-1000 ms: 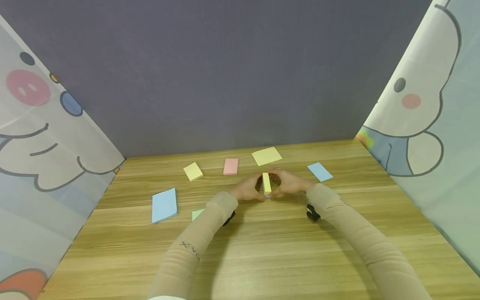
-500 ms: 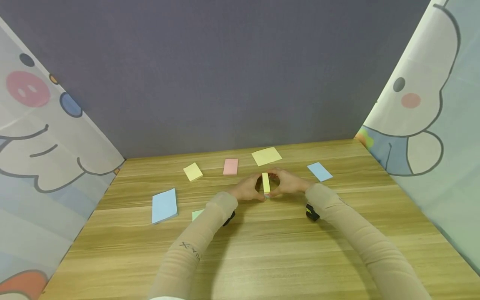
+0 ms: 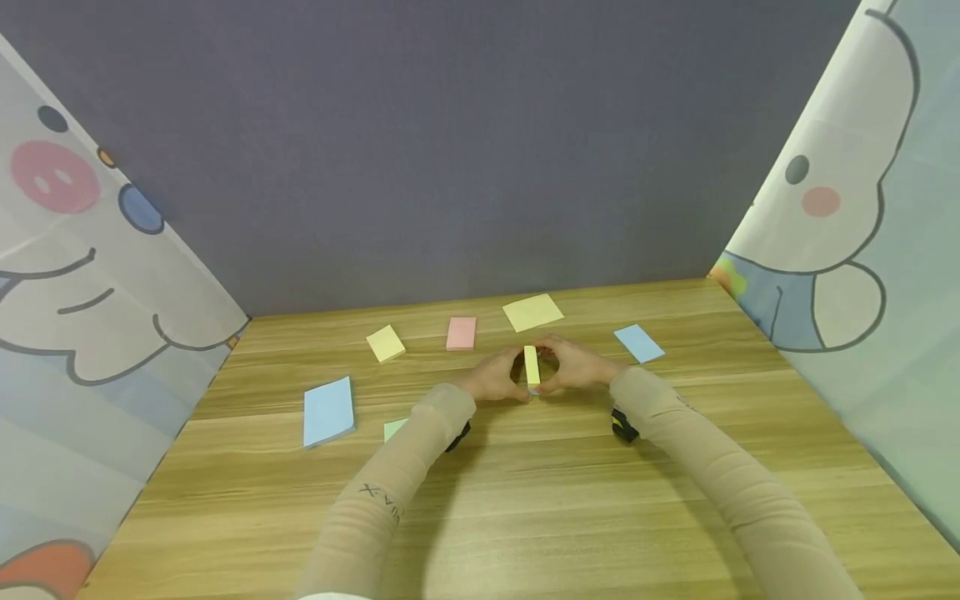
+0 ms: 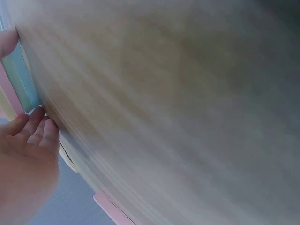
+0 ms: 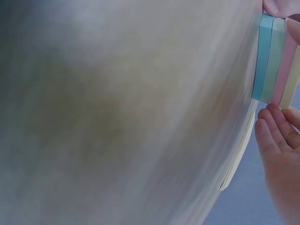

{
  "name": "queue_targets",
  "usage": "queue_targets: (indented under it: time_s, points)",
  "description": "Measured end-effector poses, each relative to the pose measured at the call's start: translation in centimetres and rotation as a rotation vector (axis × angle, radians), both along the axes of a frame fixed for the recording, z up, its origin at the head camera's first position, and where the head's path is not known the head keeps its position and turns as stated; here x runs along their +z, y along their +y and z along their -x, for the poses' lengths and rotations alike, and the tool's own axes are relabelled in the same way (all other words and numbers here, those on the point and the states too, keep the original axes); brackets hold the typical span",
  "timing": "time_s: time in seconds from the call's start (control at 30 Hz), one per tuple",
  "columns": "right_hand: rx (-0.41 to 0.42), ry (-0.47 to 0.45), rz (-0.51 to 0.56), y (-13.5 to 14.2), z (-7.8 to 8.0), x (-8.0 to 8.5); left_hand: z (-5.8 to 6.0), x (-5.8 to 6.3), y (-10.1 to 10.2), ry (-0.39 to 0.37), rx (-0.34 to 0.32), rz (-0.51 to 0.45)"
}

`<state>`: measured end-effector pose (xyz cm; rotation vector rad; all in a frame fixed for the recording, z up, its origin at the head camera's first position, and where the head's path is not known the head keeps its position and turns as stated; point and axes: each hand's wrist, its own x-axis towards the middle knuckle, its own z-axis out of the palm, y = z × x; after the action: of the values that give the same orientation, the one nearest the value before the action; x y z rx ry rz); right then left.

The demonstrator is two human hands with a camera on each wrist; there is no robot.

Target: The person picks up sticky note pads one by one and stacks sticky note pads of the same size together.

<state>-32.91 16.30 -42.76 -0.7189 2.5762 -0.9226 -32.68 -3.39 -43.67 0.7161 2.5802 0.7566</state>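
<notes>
In the middle of the table stands a small stack of narrow sticky note pads [image 3: 532, 367], yellow on top. The right wrist view shows its layers: a blue pad [image 5: 263, 58] at the bottom, then a green pad [image 5: 274, 61], a pink pad [image 5: 284, 63] and a yellow pad [image 5: 291, 77]. My left hand [image 3: 495, 377] grips the stack from the left, thumb at the near end and fingers at the far end. From the right, my right hand [image 3: 576, 364] pinches it the same way. The fingers of both hands meet close together at the two ends.
Behind the stack lie a yellow pad [image 3: 533, 312], a pink pad [image 3: 461, 333] and a small yellow pad [image 3: 386, 343]. A blue pad [image 3: 639, 343] lies right, a larger blue pad [image 3: 329, 412] left. My left sleeve partly covers a green pad [image 3: 394, 427]. A grey panel [image 3: 480, 167] stands behind the table.
The yellow pad on top has shifted very slightly left, more in line with the pads below. Both hands keep their hold in nearly the same place.
</notes>
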Motion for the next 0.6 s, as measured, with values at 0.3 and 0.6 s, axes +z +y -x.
queue_targets:
  time_s: [0.3,0.6]
  points:
    - [0.008,0.018,-0.009,-0.06,-0.15,-0.01,-0.03,-0.07,0.04,-0.008,0.016,0.029]
    - [0.010,0.016,-0.018,-0.13,-0.10,0.09,-0.15,0.08,0.04,-0.015,0.021,0.042]
